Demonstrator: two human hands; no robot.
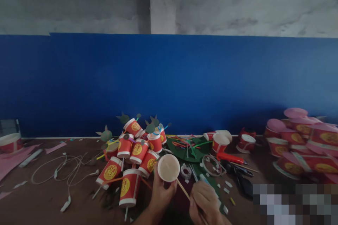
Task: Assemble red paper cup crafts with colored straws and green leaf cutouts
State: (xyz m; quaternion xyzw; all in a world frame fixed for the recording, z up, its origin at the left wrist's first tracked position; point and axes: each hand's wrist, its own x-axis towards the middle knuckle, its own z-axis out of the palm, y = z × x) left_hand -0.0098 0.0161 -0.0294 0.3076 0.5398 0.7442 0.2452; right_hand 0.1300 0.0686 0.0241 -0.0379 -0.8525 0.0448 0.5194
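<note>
My left hand (162, 195) is wrapped round a paper cup (169, 168), its open mouth tilted toward me. In my right hand (204, 200) is a thin wooden stick (183, 189), gripped in closed fingers. The stick's upper end meets the cup's lower right side; whether it goes through the wall cannot be made out. Left of my hands lies a pile of red cups (138, 151) with yellow prints, several fitted with sticks, coloured strips and green paper shapes. One red cup (130, 187) from the pile rests close to my left wrist.
White earphones (66, 202) with a looped cord lie at left, near pink paper (16, 161). To the right are a tape ring (185, 171), a clear roll (211, 166), a red-handled tool (229, 158) and stacked pink-topped cups (295, 137). A blue panel (169, 84) borders the table's back.
</note>
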